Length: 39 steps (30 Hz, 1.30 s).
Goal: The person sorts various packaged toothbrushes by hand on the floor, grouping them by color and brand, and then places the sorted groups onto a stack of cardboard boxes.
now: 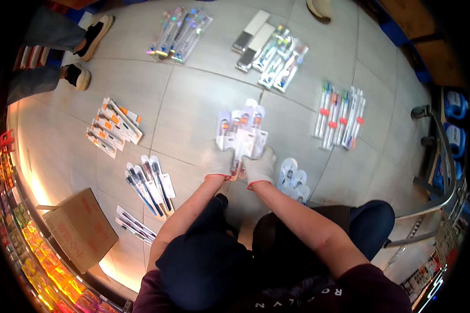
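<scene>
Both hands wear white gloves with red cuffs and meet low over the tiled floor [192, 98] in front of my knees. My left hand [219, 162] and my right hand [261, 164] grip a fanned bunch of carded toothbrushes [241, 131] from its near end. The cards are white with clear blisters, and orange bits show inside. Motion blurs the bunch and the fingers somewhat. Right of my right hand lies a group of pale blue blister packs [293, 178]. Left of my left hand are dark blue toothbrush packs [150, 186].
Around lie orange-and-white packs [113, 127], slim packs [135, 225], shiny packs [180, 33], silvery packs [282, 58] and red-banded toothbrushes [338, 115]. A cardboard box [80, 231] stands by the left shelf [43, 250]. A person's shoes [96, 37] are upper left; a wheeled cart [448, 164] is right.
</scene>
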{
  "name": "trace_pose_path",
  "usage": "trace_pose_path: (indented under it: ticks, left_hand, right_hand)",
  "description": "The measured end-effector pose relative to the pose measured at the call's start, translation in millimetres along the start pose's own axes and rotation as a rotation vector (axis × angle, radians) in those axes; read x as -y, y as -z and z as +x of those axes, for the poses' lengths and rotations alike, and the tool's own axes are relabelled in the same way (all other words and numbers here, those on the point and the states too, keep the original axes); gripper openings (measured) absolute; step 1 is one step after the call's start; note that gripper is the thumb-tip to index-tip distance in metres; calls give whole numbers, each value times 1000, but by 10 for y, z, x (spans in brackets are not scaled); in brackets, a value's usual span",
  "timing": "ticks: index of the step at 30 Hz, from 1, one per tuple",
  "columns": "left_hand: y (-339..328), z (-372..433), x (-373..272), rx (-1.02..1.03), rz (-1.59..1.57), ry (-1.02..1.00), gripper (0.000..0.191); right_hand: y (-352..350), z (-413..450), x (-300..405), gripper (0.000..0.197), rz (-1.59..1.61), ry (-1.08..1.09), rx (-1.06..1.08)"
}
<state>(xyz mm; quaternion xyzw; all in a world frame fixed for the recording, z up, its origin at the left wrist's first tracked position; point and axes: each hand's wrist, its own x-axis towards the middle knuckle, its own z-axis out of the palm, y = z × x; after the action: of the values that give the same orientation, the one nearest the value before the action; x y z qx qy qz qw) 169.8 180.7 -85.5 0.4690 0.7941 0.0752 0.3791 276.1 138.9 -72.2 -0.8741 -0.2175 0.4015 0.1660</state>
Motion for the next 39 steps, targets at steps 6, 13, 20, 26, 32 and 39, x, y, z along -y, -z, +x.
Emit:
trace_pose_path:
  ticks: [6, 13, 20, 26, 32, 39]
  left_hand:
    - [3, 497, -704, 172, 33, -203, 43]
    - [132, 1145, -1147, 180, -231, -622, 61]
    - [865, 2545, -1165, -492, 162, -956, 46]
    - [948, 2681, -1556, -471, 479, -669, 56]
    - [912, 2459, -1639, -326, 467, -551, 73]
    - [1186, 2617, -1354, -830, 255, -755, 70]
  right_hand:
    - [56, 671, 105, 74, 65, 76, -154]
    - [289, 1123, 526, 69, 456, 132, -254]
    - [14, 488, 938, 58, -173, 970, -323]
    - [-444, 355, 1141, 63, -228, 1000, 159]
    - [-607, 754, 1619, 68, -306, 967, 181]
    - [-700, 983, 2218, 77, -510, 850, 264]
